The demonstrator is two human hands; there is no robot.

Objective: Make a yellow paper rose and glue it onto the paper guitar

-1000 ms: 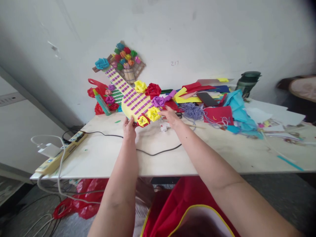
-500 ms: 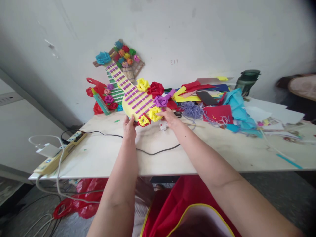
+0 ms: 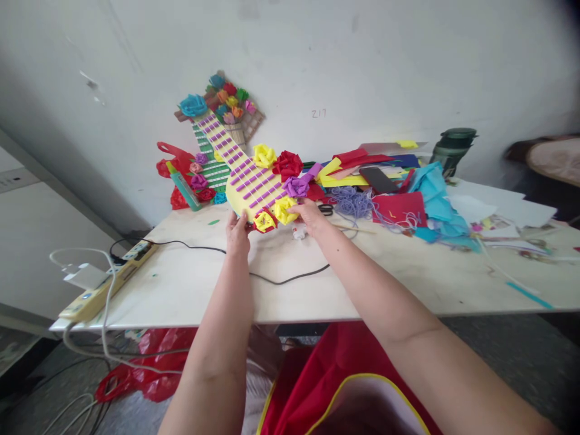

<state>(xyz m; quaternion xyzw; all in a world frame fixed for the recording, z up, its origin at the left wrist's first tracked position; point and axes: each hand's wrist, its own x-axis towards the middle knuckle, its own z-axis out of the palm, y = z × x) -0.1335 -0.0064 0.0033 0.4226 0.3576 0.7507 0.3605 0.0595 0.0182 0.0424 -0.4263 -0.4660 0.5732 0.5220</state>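
Note:
A pale yellow guitar-shaped craft [image 3: 235, 192] stands tilted above the table, its neck leaning up to the left. Purple strips and white lines run along it, and a blue paper flower [image 3: 193, 105] tops the neck. Yellow, red and purple paper flowers trim the right and lower edges of the body. My left hand [image 3: 238, 234] grips the bottom edge on the left, fingers partly hidden behind. At the lower right, beside a yellow paper flower [image 3: 285, 209], my right hand [image 3: 312, 216] is closed on the same craft.
Behind stand a green-striped flower craft [image 3: 207, 158] and a flower-basket craft [image 3: 234, 134]. A glue bottle [image 3: 185, 188] is left. Purple yarn [image 3: 352, 202], scissors [image 3: 325, 209], a phone [image 3: 379, 179], coloured paper [image 3: 428, 193] and a dark bottle [image 3: 454, 151] lie right. A power strip [image 3: 106, 284] with cables sits front left.
The guitar-shaped craft has shifted slightly to the right, its top most of all. Both hands keep their hold at the bottom edge.

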